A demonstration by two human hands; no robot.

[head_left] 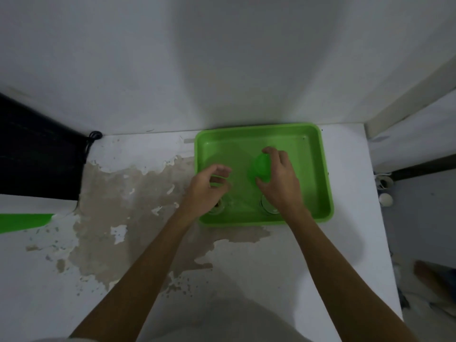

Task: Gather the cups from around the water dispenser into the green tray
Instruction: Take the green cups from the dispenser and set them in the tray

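A green tray (pixel 318 154) lies on the white counter against the wall. My right hand (pixel 278 178) is over its middle, shut on a green plastic cup (pixel 260 166) that is tilted on its side. My left hand (pixel 209 186) hovers over the tray's left part, fingers curled around what looks like a clear glass, hard to make out. Two clear glasses stand near the tray's front edge, one (pixel 217 208) under my left wrist, the other (pixel 267 207) under my right wrist.
The counter top (pixel 138 243) has a big patch of peeled paint left of the tray. A black appliance (pixel 37 154) stands at the far left, with a green strip (pixel 24 222) below it. The counter's right edge drops to a floor with clutter (pixel 385 198).
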